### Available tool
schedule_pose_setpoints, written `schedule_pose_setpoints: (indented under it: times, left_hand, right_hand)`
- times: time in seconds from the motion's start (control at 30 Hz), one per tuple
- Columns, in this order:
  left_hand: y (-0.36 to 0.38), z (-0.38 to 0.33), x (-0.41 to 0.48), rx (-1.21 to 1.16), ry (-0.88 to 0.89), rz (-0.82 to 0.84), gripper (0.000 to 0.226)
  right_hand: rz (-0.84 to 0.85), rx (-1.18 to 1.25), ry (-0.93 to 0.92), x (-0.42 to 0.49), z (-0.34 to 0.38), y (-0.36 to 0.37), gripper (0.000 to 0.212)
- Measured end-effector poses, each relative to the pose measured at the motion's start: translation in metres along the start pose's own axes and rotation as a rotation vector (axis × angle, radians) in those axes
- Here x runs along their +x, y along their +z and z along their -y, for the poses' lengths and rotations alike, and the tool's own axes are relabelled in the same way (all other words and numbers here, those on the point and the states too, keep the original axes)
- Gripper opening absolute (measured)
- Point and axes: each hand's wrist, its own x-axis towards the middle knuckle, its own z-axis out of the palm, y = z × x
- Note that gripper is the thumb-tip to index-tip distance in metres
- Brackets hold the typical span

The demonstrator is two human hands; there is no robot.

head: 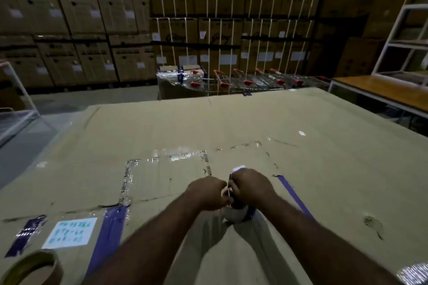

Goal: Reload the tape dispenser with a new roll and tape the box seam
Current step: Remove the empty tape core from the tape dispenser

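Note:
Both hands meet over the middle of a large flat cardboard box. My right hand is closed around the tape dispenser, whose white top shows above my knuckles. A pale roll of tape sits in the dispenser just below my hands. My left hand is clenched against the dispenser's left side, pinching something thin there; what exactly is hidden. A second brown tape roll lies on the box at the bottom left corner. Blue tape strips and clear tape cross the box top.
A white handwritten label is stuck near the left. Stacked cartons fill the back wall, with shopping trolleys in front of them. A wooden table and white rack stand at the right. Grey floor lies to the left.

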Motion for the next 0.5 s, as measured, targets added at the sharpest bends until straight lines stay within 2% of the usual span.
schedule_pose_setpoints:
  times: [0.1,0.2,0.3,0.43,0.5]
  left_hand:
    - [0.022,-0.010,0.004,-0.173,0.025,0.062,0.028]
    - [0.044,-0.019,0.007,-0.304,-0.028,0.062,0.050]
    - [0.060,-0.021,0.013,-0.223,-0.085,-0.001,0.068]
    - [0.067,-0.025,0.020,-0.194,-0.115,-0.006,0.075]
    - [0.067,-0.025,0.022,-0.198,-0.117,-0.002,0.078]
  right_hand:
    - [0.119,0.037,0.036,-0.014,-0.011,0.017,0.025]
    - [0.155,0.104,0.018,-0.026,-0.018,0.025,0.025]
    - [0.138,0.232,0.034,-0.031,-0.020,0.026,0.031]
    - [0.136,0.303,0.020,-0.033,-0.025,0.027,0.032]
    - [0.150,0.310,-0.004,-0.033,-0.030,0.027,0.039]
